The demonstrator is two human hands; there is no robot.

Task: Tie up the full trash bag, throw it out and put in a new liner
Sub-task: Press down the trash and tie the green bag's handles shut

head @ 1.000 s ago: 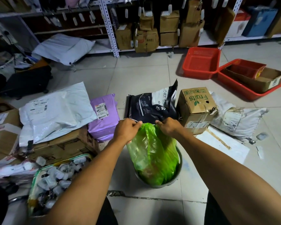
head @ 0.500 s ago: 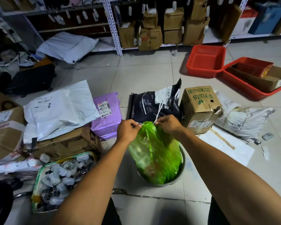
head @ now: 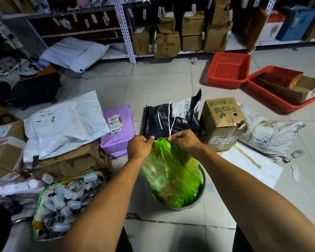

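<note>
A full green trash bag (head: 173,171) stands in a round grey bin (head: 201,195) on the tiled floor in front of me. Its top is gathered into a narrow neck. My left hand (head: 139,147) pinches the neck from the left. My right hand (head: 185,140) pinches it from the right and holds the white drawstring (head: 170,120), whose loop rises above both hands. The two hands almost touch over the neck.
Just behind the bin lie a black pouch (head: 171,119), a purple mailer (head: 117,130) and a "Fruits" carton (head: 223,122). White mailers and cartons (head: 62,124) crowd the left, with a tray of small bottles (head: 67,202) near my left arm. Red baskets (head: 228,70) sit at the back right.
The bag's mouth has been drawn from a wide opening into a tight neck. The white drawstring has come out and its loop has grown longer above my hands.
</note>
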